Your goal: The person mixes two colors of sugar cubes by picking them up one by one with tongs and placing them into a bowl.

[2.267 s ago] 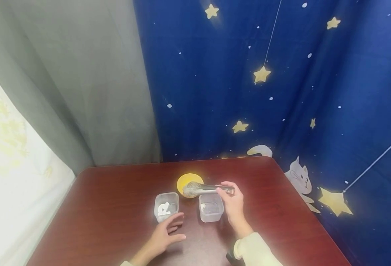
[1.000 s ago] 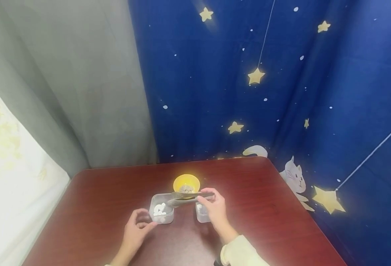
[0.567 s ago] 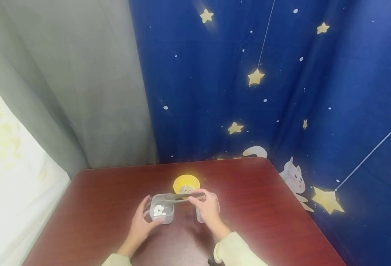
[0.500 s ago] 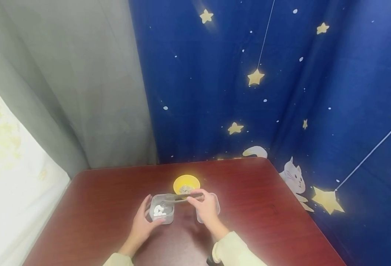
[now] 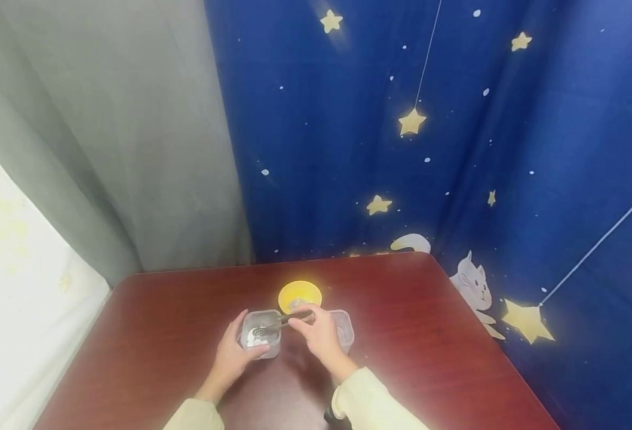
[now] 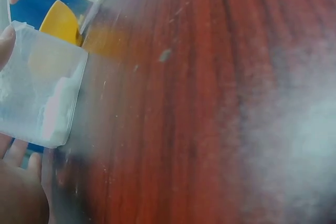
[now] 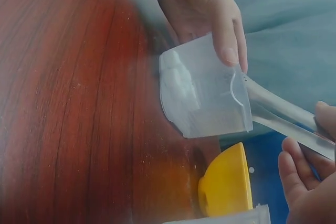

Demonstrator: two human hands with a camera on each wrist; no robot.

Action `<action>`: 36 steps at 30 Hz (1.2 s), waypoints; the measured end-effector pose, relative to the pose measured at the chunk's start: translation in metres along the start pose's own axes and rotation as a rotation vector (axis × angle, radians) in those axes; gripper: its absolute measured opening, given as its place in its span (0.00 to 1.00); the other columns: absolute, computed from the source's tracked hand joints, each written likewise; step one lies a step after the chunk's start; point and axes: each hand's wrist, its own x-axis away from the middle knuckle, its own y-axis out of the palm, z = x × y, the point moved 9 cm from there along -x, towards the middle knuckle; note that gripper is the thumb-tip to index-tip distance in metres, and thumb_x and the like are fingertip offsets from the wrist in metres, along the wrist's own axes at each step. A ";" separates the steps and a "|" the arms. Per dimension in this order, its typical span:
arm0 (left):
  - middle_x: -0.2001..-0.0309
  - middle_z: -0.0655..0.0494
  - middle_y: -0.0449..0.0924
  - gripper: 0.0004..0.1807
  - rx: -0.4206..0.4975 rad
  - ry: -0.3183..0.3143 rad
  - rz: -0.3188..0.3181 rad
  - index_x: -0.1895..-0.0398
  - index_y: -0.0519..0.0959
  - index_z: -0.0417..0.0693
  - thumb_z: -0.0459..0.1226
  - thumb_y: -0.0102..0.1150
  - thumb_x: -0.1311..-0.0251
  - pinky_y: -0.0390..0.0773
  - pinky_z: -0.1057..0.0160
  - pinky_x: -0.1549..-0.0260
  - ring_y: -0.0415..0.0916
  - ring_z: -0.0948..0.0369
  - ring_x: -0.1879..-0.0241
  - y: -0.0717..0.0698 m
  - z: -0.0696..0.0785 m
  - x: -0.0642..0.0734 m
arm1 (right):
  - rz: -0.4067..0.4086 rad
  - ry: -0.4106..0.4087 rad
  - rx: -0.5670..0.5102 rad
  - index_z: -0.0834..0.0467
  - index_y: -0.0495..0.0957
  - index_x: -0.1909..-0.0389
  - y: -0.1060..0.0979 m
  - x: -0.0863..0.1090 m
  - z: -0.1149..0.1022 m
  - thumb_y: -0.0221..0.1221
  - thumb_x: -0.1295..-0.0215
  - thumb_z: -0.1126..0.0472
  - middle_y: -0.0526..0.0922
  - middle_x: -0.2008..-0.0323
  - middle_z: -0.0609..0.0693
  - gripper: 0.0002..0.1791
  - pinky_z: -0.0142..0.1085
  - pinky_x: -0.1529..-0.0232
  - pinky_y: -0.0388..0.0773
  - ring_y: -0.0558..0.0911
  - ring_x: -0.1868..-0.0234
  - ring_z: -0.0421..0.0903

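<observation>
My left hand (image 5: 230, 357) holds a clear plastic container (image 5: 274, 350) on the table, fingers along its far left side and thumb on the near wall. Several white pieces (image 5: 252, 338) lie in that container. With my right hand (image 5: 322, 339) I grip metal tongs (image 7: 286, 125) by the handle end. Their perforated heads (image 5: 260, 332) reach down into the container, right at the white pieces. In the right wrist view the tong arms pass over the container's rim, slightly apart.
Behind the containers stands a yellow bowl (image 5: 301, 288) with greyish contents. A second clear container (image 5: 347, 332) sits to the right, partly hidden by my right hand. The dark red table (image 5: 187, 310) ends at curtains on the far side.
The tongs have moved from over the yellow bowl leftward and down into the left container. My left hand has come round from the container's near side to take hold of it.
</observation>
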 end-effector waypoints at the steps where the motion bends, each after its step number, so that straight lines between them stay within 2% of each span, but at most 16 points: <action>1: 0.37 0.41 0.68 0.58 -0.002 0.004 -0.001 0.28 0.61 0.45 0.45 0.82 0.66 0.66 0.44 0.42 0.68 0.46 0.41 0.000 -0.001 -0.001 | -0.008 -0.004 0.016 0.55 0.85 0.61 0.002 0.000 -0.001 0.71 0.46 0.62 0.86 0.63 0.47 0.11 0.31 0.71 0.78 0.82 0.71 0.39; 7: 0.39 0.46 0.68 0.57 -0.026 0.018 -0.020 0.30 0.63 0.47 0.46 0.83 0.69 0.67 0.47 0.43 0.68 0.49 0.42 0.003 -0.001 -0.009 | -0.037 -0.045 0.113 0.55 0.84 0.60 0.011 -0.003 -0.005 0.70 0.45 0.60 0.86 0.68 0.46 0.11 0.31 0.74 0.77 0.82 0.73 0.38; 13: 0.40 0.46 0.70 0.54 -0.013 0.012 -0.027 0.32 0.65 0.47 0.45 0.83 0.68 0.68 0.47 0.44 0.70 0.50 0.44 0.005 0.002 -0.011 | -0.042 -0.042 0.117 0.58 0.83 0.61 0.011 -0.003 -0.003 0.70 0.45 0.62 0.86 0.67 0.47 0.12 0.30 0.74 0.77 0.82 0.72 0.38; 22: 0.43 0.44 0.75 0.53 0.037 -0.026 -0.054 0.31 0.63 0.48 0.43 0.82 0.65 0.71 0.46 0.47 0.73 0.49 0.46 0.006 -0.003 -0.008 | -0.020 -0.053 0.069 0.55 0.84 0.62 0.008 0.000 -0.001 0.70 0.46 0.62 0.86 0.64 0.47 0.10 0.31 0.73 0.78 0.83 0.72 0.38; 27: 0.41 0.44 0.74 0.54 0.024 -0.015 -0.061 0.31 0.64 0.49 0.44 0.82 0.66 0.70 0.45 0.45 0.72 0.49 0.45 0.005 -0.003 -0.010 | 0.008 -0.067 0.013 0.55 0.84 0.61 0.002 0.002 0.001 0.70 0.46 0.63 0.86 0.61 0.49 0.11 0.32 0.71 0.79 0.83 0.70 0.39; 31: 0.41 0.46 0.74 0.53 0.011 -0.033 -0.072 0.32 0.64 0.51 0.46 0.82 0.66 0.70 0.46 0.45 0.72 0.50 0.44 0.005 -0.004 -0.010 | 0.013 -0.068 -0.025 0.57 0.85 0.61 -0.001 0.004 0.002 0.70 0.46 0.63 0.85 0.57 0.50 0.11 0.33 0.67 0.80 0.83 0.68 0.41; 36: 0.42 0.46 0.74 0.53 0.009 -0.045 -0.074 0.32 0.65 0.51 0.46 0.82 0.66 0.70 0.46 0.46 0.72 0.50 0.45 0.004 -0.004 -0.010 | 0.058 -0.042 -0.046 0.53 0.85 0.62 -0.009 0.003 0.003 0.70 0.46 0.62 0.85 0.57 0.47 0.09 0.33 0.69 0.79 0.82 0.69 0.40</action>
